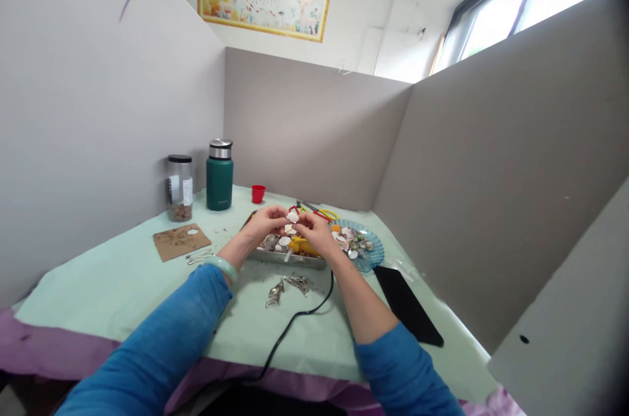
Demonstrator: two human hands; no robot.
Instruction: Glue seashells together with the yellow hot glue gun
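My left hand (265,225) and my right hand (317,234) meet above a metal tray (295,261). Between the fingertips of both is a small white shell-like piece (293,217). Just below it, a second whitish piece (288,228) shows by the fingers; whether it is held or joined to the first I cannot tell. Under my right hand a yellow glue gun (302,246) lies in the tray, its pale nozzle pointing toward me. White round pieces (284,242) lie there too, partly hidden by my hands.
Right of the tray stands a blue plate (377,251) of small ornaments, near a black flat slab (407,304). Metal clips (275,293) and a black cord (295,316) lie in front. Behind are pliers (327,213), a red cup (258,193), a green bottle (219,180), a jar (180,190) and cardboard (177,244).
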